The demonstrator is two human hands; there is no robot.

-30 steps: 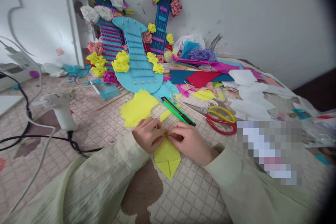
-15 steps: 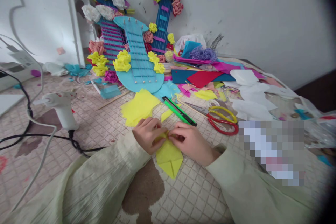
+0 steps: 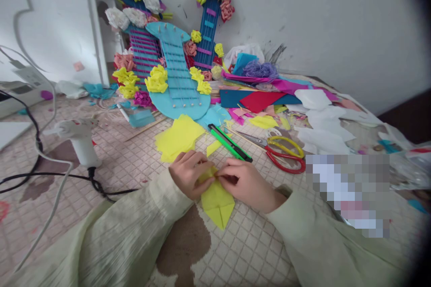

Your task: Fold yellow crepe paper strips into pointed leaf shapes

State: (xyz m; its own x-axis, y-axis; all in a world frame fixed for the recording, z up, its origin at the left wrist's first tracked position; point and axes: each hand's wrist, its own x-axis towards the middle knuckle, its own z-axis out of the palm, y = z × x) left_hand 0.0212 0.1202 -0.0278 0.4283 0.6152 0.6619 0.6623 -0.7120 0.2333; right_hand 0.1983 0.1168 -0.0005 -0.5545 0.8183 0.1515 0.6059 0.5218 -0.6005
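Observation:
A folded sheet of yellow crepe paper [image 3: 218, 201] lies on the table in front of me, its creased, pointed end toward me. My left hand [image 3: 191, 174] pinches the far left part of it between thumb and fingers. From the other side, my right hand [image 3: 240, 181] pinches the far end close to the left fingertips; the fold between them is partly hidden. Just beyond my left hand lies a stack of yellow paper sheets [image 3: 180, 136]. A green and black utility knife [image 3: 230, 143] rests beyond my right hand, beside a small yellow paper strip [image 3: 213, 147].
Scissors [image 3: 284, 154] with red and yellow handles lie right of the knife. A white glue gun [image 3: 81, 141] stands at left, its cable trailing toward my left sleeve. Flower-decorated craft instruments [image 3: 178, 71] lean at the back. White paper scraps [image 3: 325, 125] spread at right.
Both hands stay at the far end of the yellow paper, with only very slight finger movement. Nothing else has visibly moved.

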